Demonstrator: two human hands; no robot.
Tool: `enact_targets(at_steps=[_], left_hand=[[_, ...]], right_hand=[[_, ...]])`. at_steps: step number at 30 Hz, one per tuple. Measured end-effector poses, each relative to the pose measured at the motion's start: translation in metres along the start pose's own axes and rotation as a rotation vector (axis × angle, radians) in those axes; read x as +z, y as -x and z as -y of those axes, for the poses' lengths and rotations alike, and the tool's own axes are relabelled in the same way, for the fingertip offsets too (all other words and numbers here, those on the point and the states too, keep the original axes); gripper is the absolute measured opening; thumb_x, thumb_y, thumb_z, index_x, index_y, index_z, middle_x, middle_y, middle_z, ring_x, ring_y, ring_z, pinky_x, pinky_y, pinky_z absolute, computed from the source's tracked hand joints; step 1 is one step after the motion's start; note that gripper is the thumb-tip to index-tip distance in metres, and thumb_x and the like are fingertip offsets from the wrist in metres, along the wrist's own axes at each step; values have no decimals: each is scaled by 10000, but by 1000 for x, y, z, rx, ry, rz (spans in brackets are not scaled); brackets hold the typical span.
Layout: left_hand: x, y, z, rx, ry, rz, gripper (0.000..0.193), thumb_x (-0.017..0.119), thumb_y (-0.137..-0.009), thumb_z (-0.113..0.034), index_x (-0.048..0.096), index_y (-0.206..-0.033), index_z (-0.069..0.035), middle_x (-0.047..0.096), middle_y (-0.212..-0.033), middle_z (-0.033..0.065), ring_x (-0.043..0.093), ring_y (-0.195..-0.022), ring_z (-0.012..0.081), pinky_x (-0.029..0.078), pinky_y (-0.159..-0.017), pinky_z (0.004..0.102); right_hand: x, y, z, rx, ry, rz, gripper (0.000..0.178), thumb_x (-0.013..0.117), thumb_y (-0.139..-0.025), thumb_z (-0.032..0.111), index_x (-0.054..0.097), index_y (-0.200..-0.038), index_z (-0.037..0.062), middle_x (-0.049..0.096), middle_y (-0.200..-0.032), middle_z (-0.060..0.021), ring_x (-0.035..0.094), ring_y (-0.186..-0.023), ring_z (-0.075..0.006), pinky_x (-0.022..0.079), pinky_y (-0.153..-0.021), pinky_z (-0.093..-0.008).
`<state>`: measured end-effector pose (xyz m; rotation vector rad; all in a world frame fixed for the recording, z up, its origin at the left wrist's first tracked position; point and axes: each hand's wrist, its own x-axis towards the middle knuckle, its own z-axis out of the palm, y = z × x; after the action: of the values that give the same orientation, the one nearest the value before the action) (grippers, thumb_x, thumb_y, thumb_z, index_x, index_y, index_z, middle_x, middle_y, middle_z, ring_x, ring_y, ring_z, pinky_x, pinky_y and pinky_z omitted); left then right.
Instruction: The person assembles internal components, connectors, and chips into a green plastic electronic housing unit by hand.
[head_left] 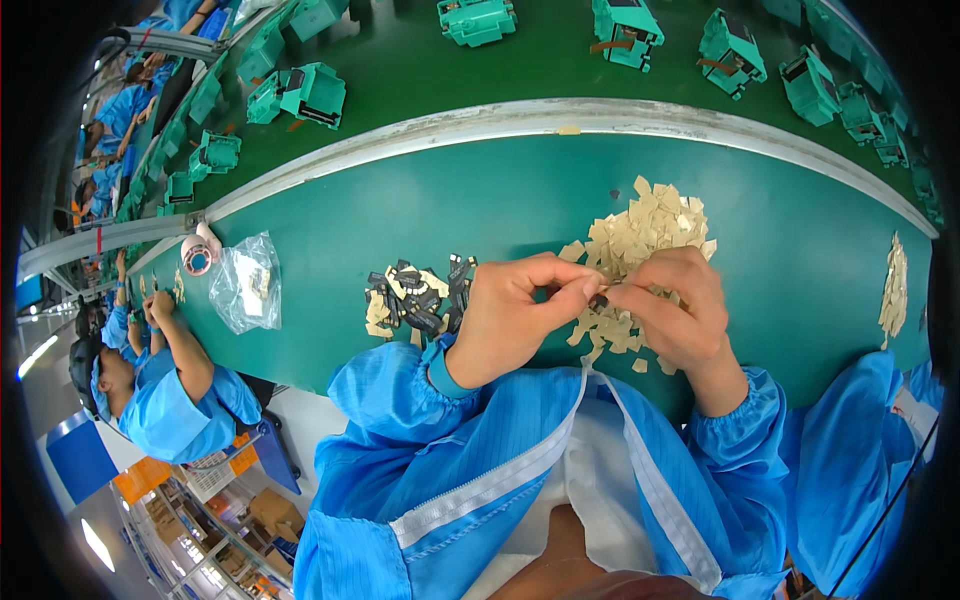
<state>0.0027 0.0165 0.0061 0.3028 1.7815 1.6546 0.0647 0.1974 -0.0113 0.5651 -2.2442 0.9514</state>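
My left hand (pixel 512 318) and my right hand (pixel 682 305) meet with their fingertips pinched together. Between them is a small dark piece (pixel 598 300), mostly covered by the fingers; its kind is too small to make out. Under and behind the hands spreads a heap of thin beige cut pieces (pixel 655 225), with a few strays along its near edge. Left of my left hand lies a smaller pile of black parts (pixel 425 318) mixed with beige pieces. A blue band circles my left wrist.
A metal rail (pixel 520 115) divides the green table (pixel 330 215) from a belt carrying turquoise fixtures (pixel 478 20). To the left are a clear plastic bag (pixel 246 283) and a tape roll (pixel 198 256). Another person (pixel 180 385) works at the left; beige pieces (pixel 893 290) lie far right.
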Motion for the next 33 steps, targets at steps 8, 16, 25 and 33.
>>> enact_targets(at_steps=[8,16,25,33], left_hand=[[-5,-9,9,429,-510,-118,77,701,-744,-41,697,-819,-31,642,-746,44,551,-651,130,433,-586,250],[-5,5,5,538,-754,-126,276,730,-692,-62,679,-962,-82,626,-743,26,527,-697,180,419,-688,306],[-8,2,5,412,-134,-119,501,639,-796,-36,478,-1270,-12,574,-1141,102,548,-842,142,442,-763,264],[-7,-3,-7,-58,631,181,628,582,-877,-95,239,-1396,0,557,-1094,115,596,-800,165,492,-657,256]], right_hand=[[-14,8,-18,392,-91,-504,228,613,-813,-14,558,-1033,11,572,-1007,-126,547,-922,-207,445,-801,-324],[-32,-63,-140,629,238,-516,929,799,-687,277,249,-1377,-13,487,-1240,-174,498,-1137,-286,389,-950,-358],[-62,-75,-101,958,-907,-222,705,697,-795,215,340,-1364,1,587,-1078,-105,581,-943,-152,473,-766,-260],[-13,-57,-19,1136,-1123,277,682,680,-824,211,325,-1374,19,576,-1075,-79,541,-957,-133,438,-814,-253]])
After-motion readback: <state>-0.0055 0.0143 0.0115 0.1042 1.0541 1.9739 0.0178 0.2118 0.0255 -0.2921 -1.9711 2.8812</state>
